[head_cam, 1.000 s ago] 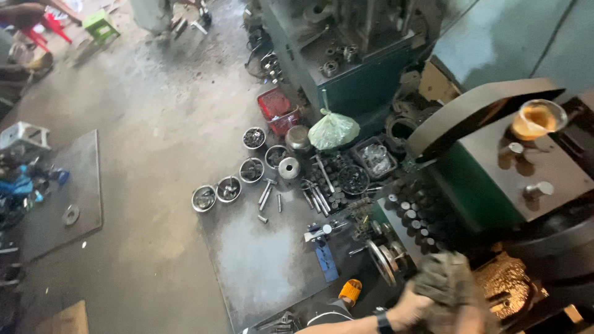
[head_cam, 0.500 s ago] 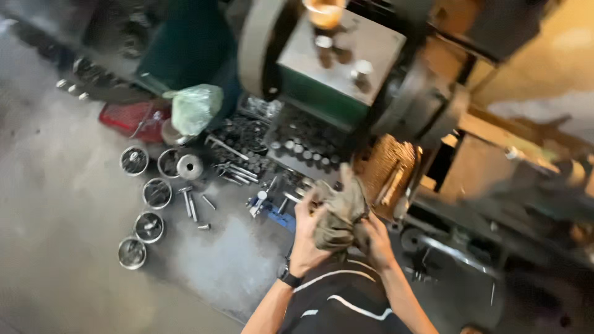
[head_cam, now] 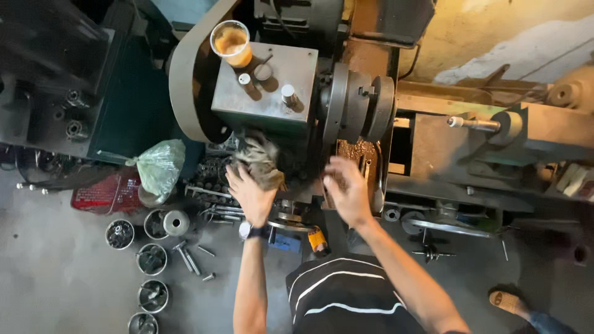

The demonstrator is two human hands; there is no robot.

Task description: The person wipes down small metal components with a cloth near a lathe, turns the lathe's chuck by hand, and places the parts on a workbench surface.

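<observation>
My left hand (head_cam: 250,193), with a watch on the wrist, grips a dirty crumpled rag (head_cam: 260,159) and holds it up against the front of a lathe headstock (head_cam: 266,93). My right hand (head_cam: 346,188) is blurred, fingers spread, with nothing in it, just below the round chuck (head_cam: 356,108). A plastic cup of brownish drink (head_cam: 231,42) stands on top of the headstock.
Several small metal tins (head_cam: 151,258) and loose bolts lie on the concrete floor at the left. A green plastic bag (head_cam: 159,166) sits above a red crate (head_cam: 102,193). The lathe bed and tailstock (head_cam: 495,127) run to the right. Another person's sandalled foot (head_cam: 508,302) is bottom right.
The view has swung onto the lathe. Both hands held the rag together before; now the right hand has let go and the left hand alone lifts the rag to the headstock.
</observation>
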